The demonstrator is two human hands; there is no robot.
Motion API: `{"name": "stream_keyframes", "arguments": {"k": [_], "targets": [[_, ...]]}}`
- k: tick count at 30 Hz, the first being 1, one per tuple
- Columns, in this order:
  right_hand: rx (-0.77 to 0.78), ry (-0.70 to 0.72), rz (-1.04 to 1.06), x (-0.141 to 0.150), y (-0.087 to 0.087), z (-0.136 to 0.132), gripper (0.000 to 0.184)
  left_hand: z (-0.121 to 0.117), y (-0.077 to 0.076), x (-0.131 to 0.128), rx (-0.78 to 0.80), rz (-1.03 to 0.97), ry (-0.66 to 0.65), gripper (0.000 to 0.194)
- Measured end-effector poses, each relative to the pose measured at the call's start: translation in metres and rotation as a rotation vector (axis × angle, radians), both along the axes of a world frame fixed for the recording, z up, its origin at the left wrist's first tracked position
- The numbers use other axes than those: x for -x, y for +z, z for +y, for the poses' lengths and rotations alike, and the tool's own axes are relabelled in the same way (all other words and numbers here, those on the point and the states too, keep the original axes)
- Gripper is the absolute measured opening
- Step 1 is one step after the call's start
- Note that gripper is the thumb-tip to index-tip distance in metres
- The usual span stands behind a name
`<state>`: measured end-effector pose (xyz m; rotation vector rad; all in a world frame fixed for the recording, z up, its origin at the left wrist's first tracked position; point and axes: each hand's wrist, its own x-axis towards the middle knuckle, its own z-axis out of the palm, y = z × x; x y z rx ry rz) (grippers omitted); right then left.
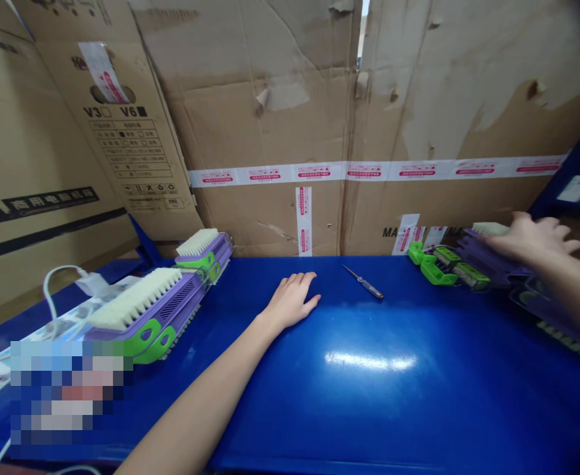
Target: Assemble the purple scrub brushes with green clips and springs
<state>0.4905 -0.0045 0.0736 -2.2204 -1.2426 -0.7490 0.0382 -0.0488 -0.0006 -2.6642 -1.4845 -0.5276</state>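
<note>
My left hand (293, 300) rests palm down on the blue tabletop (369, 409), fingers extended and nothing in it. To its right lies a screwdriver (363, 282) with a thin shaft and a see-through handle. At the far right my right hand (537, 236) is over a purple device (487, 254) with pale bristles on top, fingers spread. Whether its palm touches the device cannot be made out. Just left of that device are green plastic parts (435, 270) and small boxy components (470, 276) with wires. My right forearm partly hides another purple device behind it.
Purple-and-green brush-like devices (146, 310) stand along the left side, one behind another (203, 254). Beside them are a white plug (94, 284) and cables. Taped cardboard (270, 132) walls the back, and a blue metal post (569, 165) rises at right.
</note>
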Motion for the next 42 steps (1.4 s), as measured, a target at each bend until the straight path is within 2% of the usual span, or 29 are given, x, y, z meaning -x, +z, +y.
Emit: {"name": "stream_keyframes", "arguments": {"k": [1, 2, 5, 10, 14, 17, 19, 24, 32, 39, 42], "targets": [[0.037, -0.043, 0.071, 0.019, 0.002, -0.006, 0.073, 0.000, 0.000, 0.000, 0.000, 0.004, 0.003, 0.045], [0.045, -0.017, 0.071, 0.040, 0.003, -0.012, 0.067, 0.000, 0.000, 0.000, 0.000, 0.009, 0.004, 0.043], [0.066, 0.191, -0.004, 0.104, -0.006, -0.023, 0.056, -0.001, 0.001, -0.001, -0.005, 0.021, 0.000, 0.035], [0.201, 0.580, -0.127, 0.191, -0.049, -0.026, 0.045, -0.001, 0.000, 0.000, -0.009, 0.025, -0.016, 0.029], [0.273, 0.800, -0.243, 0.227, -0.076, -0.036, 0.042, 0.001, -0.001, 0.001, -0.017, 0.031, -0.023, 0.028], [0.307, 0.932, -0.224, 0.232, -0.084, -0.044, 0.041, 0.002, -0.001, 0.001, -0.021, 0.041, -0.031, 0.028], [0.331, 0.952, -0.152, 0.228, -0.086, -0.045, 0.042, 0.003, -0.001, 0.001, -0.018, 0.045, -0.034, 0.028], [0.420, 0.920, 0.001, 0.218, -0.089, -0.040, 0.044, 0.002, -0.001, 0.000, -0.011, 0.056, -0.030, 0.029], [0.461, 0.899, 0.005, 0.218, -0.086, -0.041, 0.044, 0.001, 0.000, 0.001, 0.000, 0.052, -0.027, 0.030], [0.444, 0.884, -0.012, 0.219, -0.085, -0.044, 0.044, 0.001, 0.000, 0.001, 0.005, 0.057, -0.028, 0.030], [0.361, 0.830, -0.051, 0.210, -0.074, -0.045, 0.046, 0.000, 0.002, 0.001, 0.011, 0.067, -0.028, 0.030]]}}
